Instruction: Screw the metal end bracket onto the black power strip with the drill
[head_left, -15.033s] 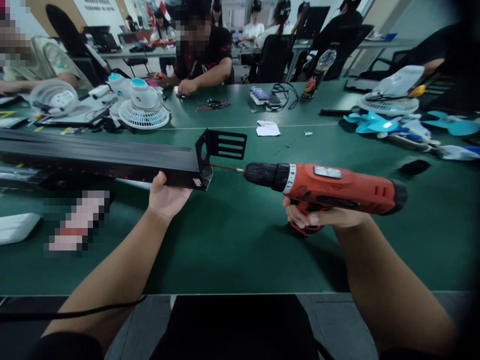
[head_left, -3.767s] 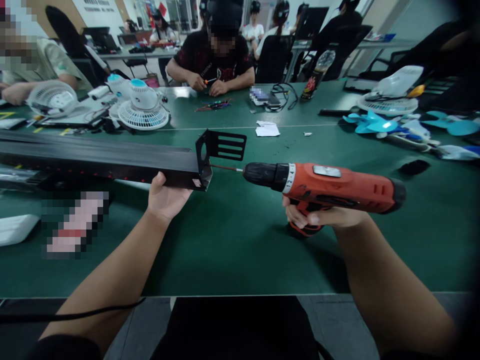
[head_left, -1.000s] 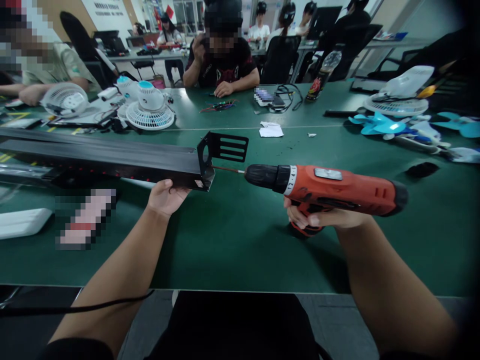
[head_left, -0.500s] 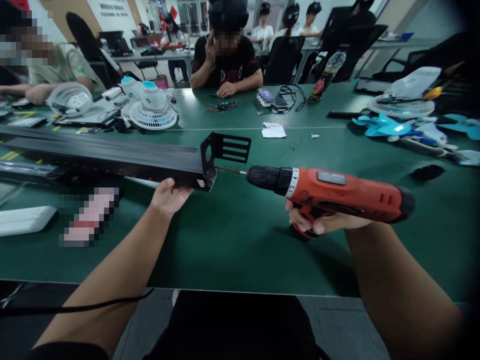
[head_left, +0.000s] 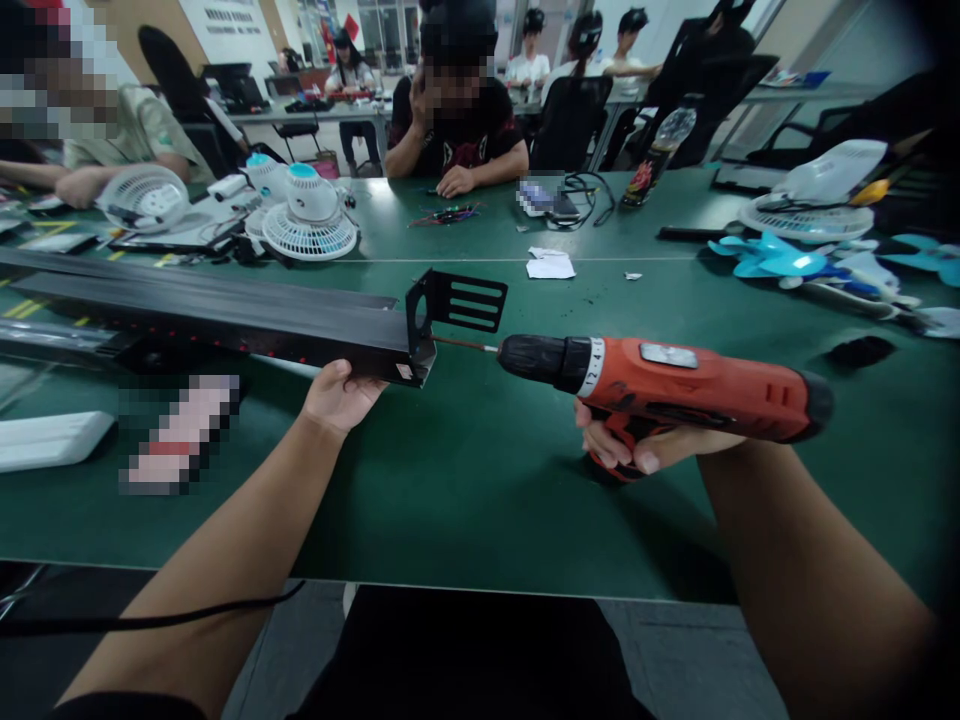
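Observation:
My left hand (head_left: 341,393) grips the underside of a long black metal strip (head_left: 225,320), near its right end, holding it level above the green table (head_left: 465,470). A slotted black bracket (head_left: 459,302) sticks out from that end. My right hand (head_left: 645,445) is wrapped round the handle of an orange cordless drill (head_left: 675,385). The drill lies horizontal and points left. Its thin bit (head_left: 463,345) reaches the end face of the strip, below the bracket.
White desk fans (head_left: 307,215) and parts lie at the back left, blue fan blades (head_left: 772,258) and a white fan guard (head_left: 806,210) at the right. A white paper scrap (head_left: 550,265), cables (head_left: 577,195) and a bottle (head_left: 658,145) sit mid-table. People sit across the table and to the left.
The strip and the drill sit slightly lower and further right in view than a second ago, as my head shifted. Both grips are unchanged. The person opposite raised a hand to the face.

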